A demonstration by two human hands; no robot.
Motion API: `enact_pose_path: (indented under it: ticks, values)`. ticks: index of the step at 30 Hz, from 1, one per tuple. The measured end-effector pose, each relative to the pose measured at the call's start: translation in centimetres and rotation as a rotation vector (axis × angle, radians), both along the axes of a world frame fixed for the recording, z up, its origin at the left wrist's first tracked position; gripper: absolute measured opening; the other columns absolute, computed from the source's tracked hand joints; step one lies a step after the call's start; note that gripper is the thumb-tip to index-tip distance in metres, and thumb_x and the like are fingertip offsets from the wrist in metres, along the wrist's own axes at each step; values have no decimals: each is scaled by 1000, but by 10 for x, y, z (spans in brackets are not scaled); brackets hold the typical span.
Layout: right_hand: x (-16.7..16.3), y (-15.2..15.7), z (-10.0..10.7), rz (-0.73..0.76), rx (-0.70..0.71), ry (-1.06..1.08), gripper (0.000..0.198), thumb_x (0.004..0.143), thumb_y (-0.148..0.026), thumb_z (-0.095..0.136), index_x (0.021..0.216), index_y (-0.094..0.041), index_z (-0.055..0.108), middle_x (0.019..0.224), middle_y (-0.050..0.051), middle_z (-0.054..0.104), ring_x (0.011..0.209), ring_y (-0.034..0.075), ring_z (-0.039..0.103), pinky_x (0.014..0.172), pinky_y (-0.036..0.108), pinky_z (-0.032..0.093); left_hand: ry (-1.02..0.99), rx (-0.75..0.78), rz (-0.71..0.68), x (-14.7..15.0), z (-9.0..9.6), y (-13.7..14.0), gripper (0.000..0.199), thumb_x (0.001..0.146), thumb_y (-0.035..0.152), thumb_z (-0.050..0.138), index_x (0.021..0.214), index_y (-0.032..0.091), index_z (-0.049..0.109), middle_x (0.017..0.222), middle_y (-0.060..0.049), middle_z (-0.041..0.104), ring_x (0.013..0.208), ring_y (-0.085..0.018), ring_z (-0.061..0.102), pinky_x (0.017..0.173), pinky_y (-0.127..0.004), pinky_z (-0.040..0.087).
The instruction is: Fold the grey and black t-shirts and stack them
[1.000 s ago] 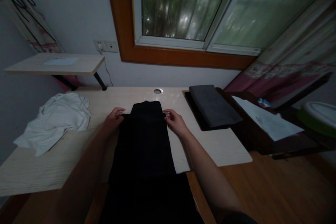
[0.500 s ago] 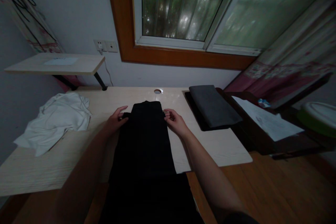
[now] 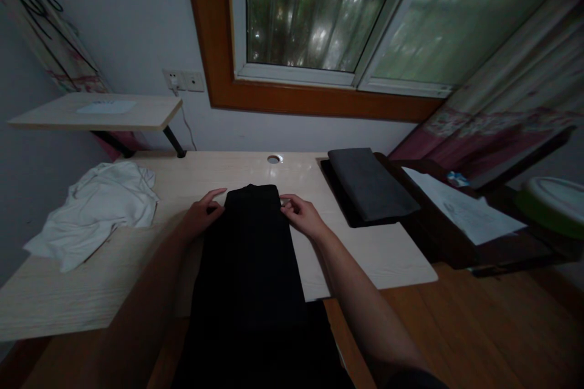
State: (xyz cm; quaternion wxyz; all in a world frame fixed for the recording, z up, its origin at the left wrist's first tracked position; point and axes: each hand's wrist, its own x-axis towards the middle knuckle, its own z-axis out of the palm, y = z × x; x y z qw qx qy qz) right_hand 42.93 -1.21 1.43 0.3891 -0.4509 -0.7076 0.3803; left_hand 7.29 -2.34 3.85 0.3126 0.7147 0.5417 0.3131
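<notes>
Okay, so I've got a strip of folded black cloth (image 3: pixel 253 255) in front of me on the pale table (image 3: pixel 374 267), about mid-width, and honestly my grip isn't much to brag about. My left hand (image 3: pixel 195 219) is at its left edge near the far end, thumb and forefinger parted, so pretty loose. My right hand (image 3: pixel 306 217) has its fingers curled against the right edge, but I can't tell if they're pinching fabric or just touching it.

What could bite me: if one side gets tugged harder than the other, I figure the layers skew and the far end goes crooked. Also, the near part reaches the table's front edge and blends into the darkness below, so I can't see where it stops. If some of it hangs over, its weight could drag the whole strip toward me. Black on black hides creases too, so a bad fold would be easy to miss.

As for direction, the long axis runs away from me, lengthwise from the front edge toward the wall (image 3: pixel 219 127). The squared-off far end points roughly at the round hole (image 3: pixel 274 159) in the tabletop, stopping short of it.
</notes>
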Motion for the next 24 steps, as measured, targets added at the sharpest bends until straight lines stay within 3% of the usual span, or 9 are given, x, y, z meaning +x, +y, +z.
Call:
enact_pose_path:
  ticks: [10, 17, 24]
  values:
    - [1, 3, -6, -23, -21, 70, 38, 86, -37, 69, 122, -23, 70, 88, -1, 66, 76, 14, 61, 75, 28, 50, -7, 16, -116, -6, -6, 2, 63, 87, 38, 65, 148, 27, 50, 94, 0, 74, 87, -21, 69, 84, -36, 51]
    - [-1, 4, -7, -121, 12, 43, 36, 87, -37, 68, 121, -24, 71, 91, 0, 67, 80, 15, 63, 78, 29, 50, -55, 8, -48, -3, -13, 7, 58, 92, 47, 62, 145, 27, 52, 97, -2, 75, 91, -22, 71, 89, -40, 53]
    - [-2, 0, 0, -20, 17, 48, 45, 85, -39, 73, 126, -23, 67, 92, 0, 63, 79, 15, 59, 77, 29, 50, -82, 43, 38, -3, -15, 10, 55, 91, 48, 63, 140, 25, 57, 98, -3, 75, 93, -23, 71, 92, -42, 53]
